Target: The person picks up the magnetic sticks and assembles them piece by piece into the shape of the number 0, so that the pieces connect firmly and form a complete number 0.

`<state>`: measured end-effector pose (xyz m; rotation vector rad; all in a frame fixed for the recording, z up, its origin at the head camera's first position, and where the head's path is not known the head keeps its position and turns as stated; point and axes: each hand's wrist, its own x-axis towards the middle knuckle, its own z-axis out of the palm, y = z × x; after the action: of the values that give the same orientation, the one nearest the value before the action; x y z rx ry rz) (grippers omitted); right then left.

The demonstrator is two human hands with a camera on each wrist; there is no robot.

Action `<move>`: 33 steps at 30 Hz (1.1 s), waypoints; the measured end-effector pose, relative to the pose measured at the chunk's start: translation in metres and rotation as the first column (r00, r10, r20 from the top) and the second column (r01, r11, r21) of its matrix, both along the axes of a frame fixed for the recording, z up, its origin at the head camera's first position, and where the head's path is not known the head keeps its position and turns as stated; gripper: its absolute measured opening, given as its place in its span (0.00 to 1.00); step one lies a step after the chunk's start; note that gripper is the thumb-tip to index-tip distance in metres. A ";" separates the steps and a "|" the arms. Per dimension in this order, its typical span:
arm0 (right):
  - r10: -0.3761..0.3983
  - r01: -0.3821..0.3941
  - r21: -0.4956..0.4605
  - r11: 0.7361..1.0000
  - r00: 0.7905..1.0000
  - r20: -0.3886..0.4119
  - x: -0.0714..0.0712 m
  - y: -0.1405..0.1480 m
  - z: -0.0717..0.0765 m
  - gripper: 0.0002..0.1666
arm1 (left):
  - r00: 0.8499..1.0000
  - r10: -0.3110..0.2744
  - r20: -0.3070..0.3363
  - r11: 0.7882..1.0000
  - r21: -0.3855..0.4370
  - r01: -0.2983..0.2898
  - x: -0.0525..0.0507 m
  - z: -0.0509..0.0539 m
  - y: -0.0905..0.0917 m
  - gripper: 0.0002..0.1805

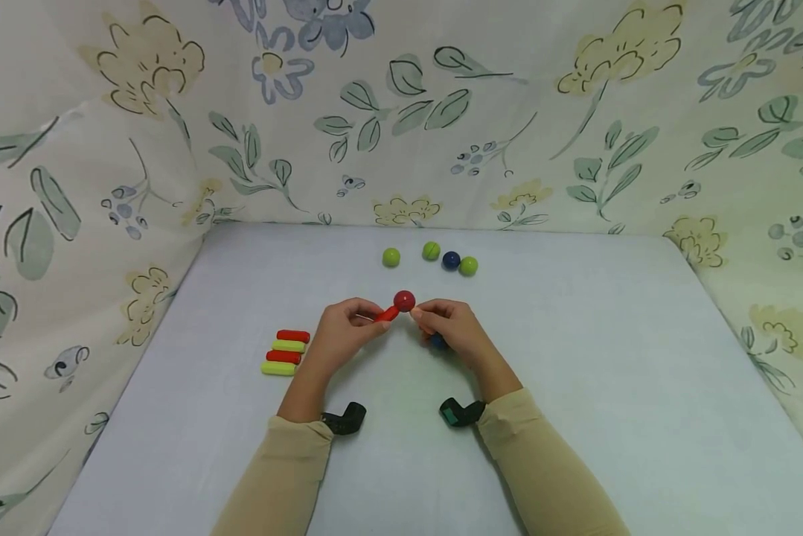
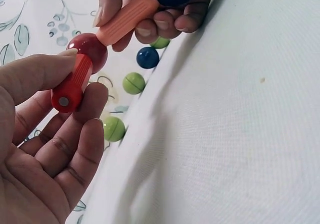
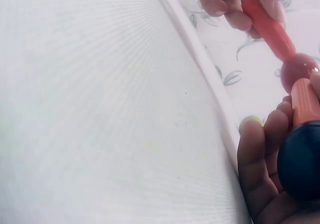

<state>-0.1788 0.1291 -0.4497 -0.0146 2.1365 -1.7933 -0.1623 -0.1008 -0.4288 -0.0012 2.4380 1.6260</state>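
My left hand (image 1: 342, 335) pinches a red magnetic rod (image 2: 79, 82) between thumb and fingers. The rod's far end touches a red ball (image 1: 404, 301). On the ball's other side is an orange rod (image 2: 129, 20), which my right hand (image 1: 460, 329) holds between thumb and fingers. A dark blue ball (image 3: 301, 160) sits at the orange rod's other end, close to the right palm. Together these pieces form a bent chain held above the white table (image 1: 388, 447), between both hands. In the head view the right hand hides the orange rod.
Two red and two yellow-green rods, among them a red rod (image 1: 293, 336), lie in a stack-like row left of the left hand. Beyond the hands, near the back edge, are green balls (image 1: 391, 257) and a dark blue ball (image 1: 451, 260). Floral cloth (image 1: 401, 149) hangs behind.
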 end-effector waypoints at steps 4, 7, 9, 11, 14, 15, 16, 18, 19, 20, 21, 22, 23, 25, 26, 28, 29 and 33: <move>0.001 -0.001 -0.008 1.000 1.000 -0.013 0.000 0.001 0.000 0.25 | 1.000 -0.009 0.026 1.000 0.014 0.008 0.001 0.000 0.005 0.14; -0.004 0.004 -0.014 1.000 1.000 -0.017 0.001 0.001 0.000 0.24 | 0.999 -0.029 0.035 0.999 0.021 0.029 0.001 -0.001 0.008 0.15; -0.008 0.008 -0.020 1.000 1.000 -0.015 0.001 0.001 0.000 0.23 | 0.998 -0.041 0.038 0.999 0.020 0.040 0.001 -0.002 0.009 0.16; -0.010 0.009 -0.020 1.000 1.000 -0.019 0.001 0.001 0.000 0.23 | 0.998 -0.041 0.040 0.999 0.019 0.041 0.000 -0.003 0.008 0.16; -0.006 0.006 -0.016 1.000 1.000 -0.029 0.001 0.001 0.001 0.22 | 0.999 -0.034 0.025 0.999 0.007 0.034 0.000 -0.004 0.006 0.15; -0.001 0.001 -0.013 1.000 0.999 -0.035 0.002 0.001 0.001 0.22 | 0.999 -0.036 0.017 0.999 0.005 0.036 -0.001 -0.005 0.005 0.15; 0.005 -0.005 -0.012 1.000 0.999 -0.039 0.001 0.001 0.001 0.22 | 0.999 -0.037 0.012 0.999 0.005 0.037 -0.001 -0.005 0.004 0.15; 0.023 -0.023 -0.009 1.000 0.999 -0.044 0.002 0.002 0.002 0.21 | 0.999 -0.045 0.006 0.999 0.013 0.045 -0.001 -0.005 0.003 0.15; 0.037 -0.037 -0.004 0.999 0.998 -0.043 0.002 0.003 0.002 0.21 | 0.999 -0.051 0.009 0.998 0.022 0.051 -0.002 -0.005 0.003 0.15; 0.054 -0.054 0.001 0.999 0.998 -0.040 0.001 0.003 0.002 0.21 | 0.998 -0.059 0.012 0.998 0.038 0.059 -0.002 -0.005 0.002 0.16; 0.072 -0.072 0.003 0.997 0.997 -0.035 0.001 0.004 0.002 0.20 | 0.998 -0.067 0.016 0.996 0.055 0.066 -0.002 -0.005 0.002 0.17; 0.090 -0.090 0.013 0.996 0.996 -0.028 0.001 0.004 0.003 0.21 | 0.997 -0.076 0.023 0.995 0.072 0.074 -0.001 -0.005 0.002 0.19; 0.108 -0.107 0.022 0.994 0.994 -0.023 0.001 0.005 0.003 0.20 | 0.996 -0.089 0.025 0.992 0.088 0.087 -0.001 -0.005 0.002 0.21; 0.138 -0.138 0.037 0.990 0.990 -0.014 0.002 0.006 0.004 0.20 | 0.992 -0.122 0.033 0.986 0.115 0.117 -0.001 -0.006 0.003 0.25; 0.151 -0.151 0.040 0.988 0.988 -0.012 0.002 0.006 0.004 0.20 | 0.990 -0.139 0.034 0.983 0.125 0.134 0.000 -0.006 0.003 0.27; 0.173 -0.172 0.048 0.984 0.985 -0.016 0.002 0.006 0.005 0.20 | 0.985 -0.169 0.037 0.978 0.130 0.163 0.000 -0.007 0.004 0.28; 0.178 -0.177 0.044 0.983 0.984 -0.018 0.002 0.007 0.004 0.20 | 0.983 -0.180 0.034 0.976 0.130 0.174 0.001 -0.008 0.004 0.27; 0.151 -0.150 0.009 0.989 0.988 -0.027 0.001 0.011 0.004 0.23 | 0.984 -0.177 0.027 0.977 0.125 0.173 0.001 -0.009 0.004 0.25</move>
<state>-0.1780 0.1399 -0.4457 -0.1955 2.1004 -1.7084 -0.1612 -0.0973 -0.4383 0.1947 2.2366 1.6768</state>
